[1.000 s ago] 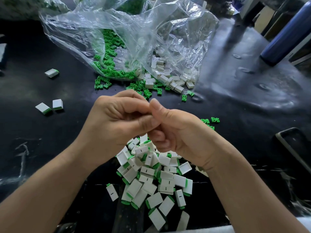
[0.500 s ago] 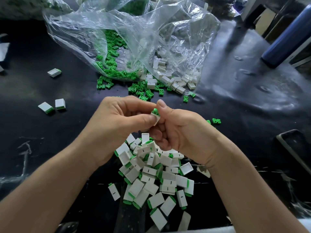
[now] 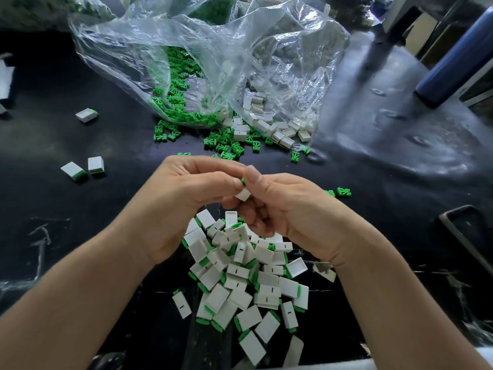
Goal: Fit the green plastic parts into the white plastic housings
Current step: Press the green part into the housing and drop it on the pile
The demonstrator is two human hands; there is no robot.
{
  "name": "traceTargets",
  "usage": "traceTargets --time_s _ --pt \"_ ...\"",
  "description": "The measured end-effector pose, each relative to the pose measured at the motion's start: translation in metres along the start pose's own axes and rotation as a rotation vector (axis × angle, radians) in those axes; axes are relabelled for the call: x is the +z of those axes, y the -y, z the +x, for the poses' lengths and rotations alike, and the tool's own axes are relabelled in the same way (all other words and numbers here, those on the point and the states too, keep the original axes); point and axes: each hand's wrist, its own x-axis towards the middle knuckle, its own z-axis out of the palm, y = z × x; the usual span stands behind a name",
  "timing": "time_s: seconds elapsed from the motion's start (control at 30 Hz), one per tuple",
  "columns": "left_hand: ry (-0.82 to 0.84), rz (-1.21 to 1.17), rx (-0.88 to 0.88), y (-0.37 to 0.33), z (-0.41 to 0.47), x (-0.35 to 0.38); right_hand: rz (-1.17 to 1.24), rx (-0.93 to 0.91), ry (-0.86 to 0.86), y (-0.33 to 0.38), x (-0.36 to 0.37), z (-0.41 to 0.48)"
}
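Left hand (image 3: 181, 198) and right hand (image 3: 288, 209) together pinch a white housing (image 3: 242, 194), a green part (image 3: 243, 181) at its top, above the pile (image 3: 248, 284) by the surface's (image 3: 80, 222) near edge.

The fingers (image 3: 253, 178) hide most of the green part (image 3: 243, 181) and some of the white housing (image 3: 243, 195).

left hand (image 3: 186, 198) + right hand (image 3: 282, 209) — pinching white housing (image 3: 242, 194) | green part (image 3: 243, 181) on top — above assembled pile (image 3: 248, 279)

Forearms angled inward; left hand (image 3: 184, 201) and right hand (image 3: 288, 212) held fingertip to fingertip, white housing (image 3: 243, 194) pinched between curled fingers.
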Motion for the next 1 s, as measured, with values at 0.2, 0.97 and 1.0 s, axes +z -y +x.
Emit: traceTargets --time_s 0.2,0.97,1.0 --pt "0.052 -0.065 -0.044 0.001 0.000 0.001 -0.103 -0.040 -0.037 0.000 0.004 -0.001" --pt "-0.046 -0.076 -0.030 0.001 0.000 0.004 -0.061 -0.024 -0.071 -0.003 0.009 0.002" --pt "-0.038 -0.085 -0.032 0.001 0.000 0.004 -0.028 -0.020 -0.069 -0.002 0.009 0.003"
